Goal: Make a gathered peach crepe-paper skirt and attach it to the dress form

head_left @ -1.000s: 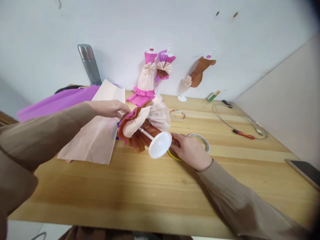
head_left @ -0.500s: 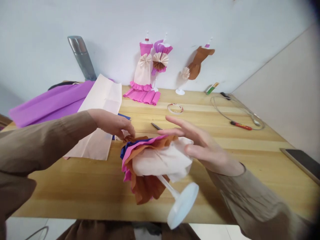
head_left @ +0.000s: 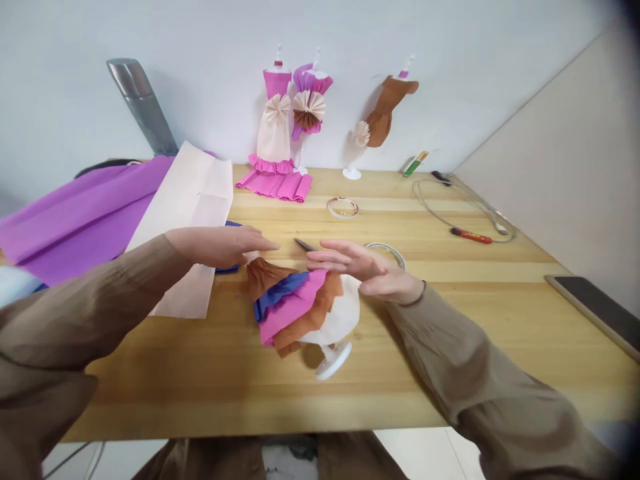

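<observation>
A small paper dress figure (head_left: pixel 300 307) leans tilted on the wooden table (head_left: pixel 200 373), its white round base (head_left: pixel 334 359) down at the front. Its skirt has brown, blue, pink and cream layers. My left hand (head_left: pixel 220 243) reaches in from the left, and its fingers lie close together over the figure's brown top, holding it there. On the other side, my right hand (head_left: pixel 365 267) rests on the upper side of the skirt with fingers stretched out and apart, gripping nothing.
A purple paper sheet (head_left: pixel 75 213) and a cream sheet (head_left: pixel 187 200) lie at the left. Three finished paper dresses (head_left: pixel 275 133) stand by the back wall beside a steel flask (head_left: pixel 140 103). Tape rings (head_left: pixel 343 207), scissors (head_left: pixel 303 245), a red-handled tool (head_left: pixel 470 235) and a phone (head_left: pixel 595 310) lie around.
The figure came toward me, then was lowered so its base meets the table. My right hand left the tape ring and now lies spread over the skirt.
</observation>
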`<state>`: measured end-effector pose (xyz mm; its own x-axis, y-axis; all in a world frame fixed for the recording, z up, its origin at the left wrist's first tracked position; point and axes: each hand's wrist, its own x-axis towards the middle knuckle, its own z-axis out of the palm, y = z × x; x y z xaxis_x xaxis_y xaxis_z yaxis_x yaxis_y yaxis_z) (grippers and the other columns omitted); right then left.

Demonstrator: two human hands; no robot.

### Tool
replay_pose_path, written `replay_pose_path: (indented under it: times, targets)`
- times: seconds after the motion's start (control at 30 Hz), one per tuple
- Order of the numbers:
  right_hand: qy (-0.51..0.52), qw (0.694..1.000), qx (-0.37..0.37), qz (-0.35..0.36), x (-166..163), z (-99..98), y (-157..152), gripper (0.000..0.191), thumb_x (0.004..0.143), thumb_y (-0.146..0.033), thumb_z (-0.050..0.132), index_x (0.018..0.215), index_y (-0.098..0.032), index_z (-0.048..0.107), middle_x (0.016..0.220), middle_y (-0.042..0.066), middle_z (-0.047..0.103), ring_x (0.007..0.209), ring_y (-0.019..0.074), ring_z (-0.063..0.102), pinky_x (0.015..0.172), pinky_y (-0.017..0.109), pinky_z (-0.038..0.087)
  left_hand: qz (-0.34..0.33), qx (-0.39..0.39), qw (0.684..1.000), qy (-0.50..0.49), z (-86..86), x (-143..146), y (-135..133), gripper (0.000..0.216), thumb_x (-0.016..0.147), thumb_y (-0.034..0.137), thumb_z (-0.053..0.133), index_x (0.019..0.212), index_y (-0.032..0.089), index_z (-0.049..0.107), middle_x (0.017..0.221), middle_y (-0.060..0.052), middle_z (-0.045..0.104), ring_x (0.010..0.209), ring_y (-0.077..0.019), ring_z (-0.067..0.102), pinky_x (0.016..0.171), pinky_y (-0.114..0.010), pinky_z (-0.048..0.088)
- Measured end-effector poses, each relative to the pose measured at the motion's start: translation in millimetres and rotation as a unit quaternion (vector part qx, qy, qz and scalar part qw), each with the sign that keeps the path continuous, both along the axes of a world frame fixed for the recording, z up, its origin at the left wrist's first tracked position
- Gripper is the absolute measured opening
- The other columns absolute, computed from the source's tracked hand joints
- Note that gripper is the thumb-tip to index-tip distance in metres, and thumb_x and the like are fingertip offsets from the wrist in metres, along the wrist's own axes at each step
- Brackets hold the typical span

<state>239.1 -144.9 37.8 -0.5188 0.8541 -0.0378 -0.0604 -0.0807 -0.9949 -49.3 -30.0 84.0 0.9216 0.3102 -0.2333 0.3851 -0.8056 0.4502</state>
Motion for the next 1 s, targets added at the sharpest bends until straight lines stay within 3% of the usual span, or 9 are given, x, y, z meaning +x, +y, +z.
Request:
replay_pose_path:
  times: [0.1,0.2,0.27,0.37,0.47,0.57,0.73,0.87,1.0]
  targets:
    - [0.004,0.999,0.033,0.032,7.5,-8.8,1.8,0.075,0.065,-0.046,0.076,0.131,-0.027,0.047,0.143,0.011,0.051,0.132,0.0276,0.047,0.108,0.050,0.035,0.004,0.045,0.996,-0.078,-4.1,0.9,-11.4,0.056,0.079,0.003,0.043,0.132,0.018,0.053,0.130,-0.014,0.056,0.121,-0.0269,0.049,0.105,-0.039,0.035]
    - [-0.010,0.997,0.057,0.048,10.3,-12.2,-2.5,0.071,0.074,-0.037,0.073,0.137,-0.030,0.042,0.149,0.009,0.044,0.136,0.0242,0.043,0.109,0.049,0.035,0.108,0.058,0.977,-0.175,6.3,5.5,-46.1,0.052,0.081,0.004,0.043,0.128,0.019,0.058,0.133,-0.011,0.055,0.123,-0.0256,0.049,0.109,-0.039,0.034]
    - [-0.042,0.995,0.081,0.051,9.0,-9.6,-8.5,0.073,0.077,-0.033,0.071,0.142,-0.031,0.036,0.152,0.008,0.039,0.139,0.0224,0.038,0.112,0.047,0.032,0.178,0.023,0.956,-0.233,18.8,9.5,-80.1,0.041,0.086,0.012,0.046,0.124,0.018,0.062,0.133,-0.010,0.057,0.125,-0.0256,0.049,0.109,-0.036,0.034]
    - [-0.095,0.983,0.135,0.085,3.5,1.5,-19.0,0.079,0.078,-0.035,0.072,0.146,-0.030,0.033,0.155,0.008,0.033,0.141,0.0232,0.034,0.114,0.045,0.028,0.186,-0.048,0.939,-0.285,31.4,10.1,-130.5,0.040,0.086,0.021,0.056,0.125,0.023,0.062,0.130,-0.008,0.061,0.122,-0.0248,0.054,0.107,-0.032,0.038]
    - [-0.150,0.963,0.190,0.119,-7.7,13.8,-28.5,0.090,0.069,-0.040,0.079,0.147,-0.026,0.035,0.153,0.010,0.036,0.140,0.0282,0.035,0.113,0.045,0.030,0.193,-0.009,0.932,-0.307,22.6,2.8,-164.4,0.083,0.066,0.031,0.081,0.141,0.025,0.046,0.146,-0.008,0.046,0.136,-0.0329,0.040,0.118,-0.038,0.024]
    - [-0.211,0.944,0.253,0.000,-27.4,15.9,-36.4,0.084,0.072,-0.035,0.077,0.146,-0.024,0.038,0.149,0.012,0.042,0.136,0.0288,0.041,0.111,0.046,0.035,0.209,0.093,0.931,-0.284,-3.2,-2.0,-180.0,0.106,0.062,0.039,0.083,0.150,0.020,0.027,0.155,-0.013,0.028,0.143,-0.0376,0.026,0.120,-0.046,0.016]
    - [-0.248,0.854,0.407,-0.210,-61.0,1.5,-40.8,0.045,0.076,-0.011,0.062,0.120,-0.021,0.062,0.116,0.011,0.069,0.108,0.0242,0.064,0.095,0.043,0.051,0.220,0.324,0.891,-0.231,-39.0,9.7,-182.6,0.082,0.076,0.027,0.067,0.145,0.004,0.028,0.147,-0.029,0.037,0.141,-0.0423,0.025,0.112,-0.059,0.028]
    - [-0.206,0.830,0.446,-0.265,-70.6,-3.7,-38.0,0.024,0.077,-0.008,0.063,0.097,-0.019,0.069,0.088,0.009,0.073,0.080,0.0193,0.068,0.072,0.034,0.056,0.210,0.383,0.871,-0.224,-47.4,18.6,-177.3,0.065,0.076,0.013,0.055,0.136,-0.003,0.038,0.141,-0.034,0.041,0.138,-0.0474,0.029,0.105,-0.064,0.034]
    - [-0.187,0.821,0.465,-0.274,-70.9,-5.3,-35.9,0.014,0.078,-0.011,0.065,0.089,-0.019,0.069,0.078,0.008,0.072,0.071,0.0185,0.066,0.065,0.033,0.054,0.205,0.377,0.858,-0.283,-46.8,16.1,-168.4,0.053,0.076,0.004,0.049,0.129,0.003,0.049,0.131,-0.025,0.057,0.132,-0.0411,0.043,0.104,-0.059,0.040]
